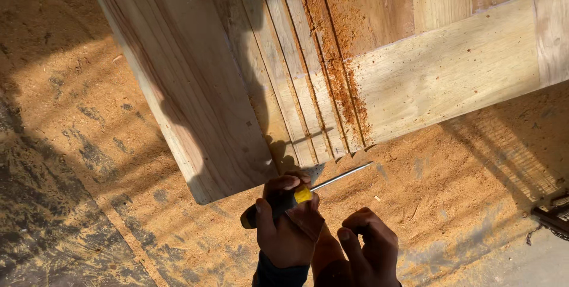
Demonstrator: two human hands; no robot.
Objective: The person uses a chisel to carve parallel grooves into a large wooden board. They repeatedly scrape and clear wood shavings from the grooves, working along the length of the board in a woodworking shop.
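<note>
We see a sawdust-covered floor [89,145] and above it a large pale wooden frame with grooved mouldings [284,74], reddish dust lying in the grooves. Below its lower corner our left hand [288,228] is closed around a screwdriver with black and yellow handle [278,204]; its thin metal shaft points toward the frame's bottom edge. Our right hand [364,245] is curled just beside, holding nothing.

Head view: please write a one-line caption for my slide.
Left hand grips a black-and-yellow screwdriver below a grooved wooden frame; right hand beside it, above sawdust-covered floor.
</note>
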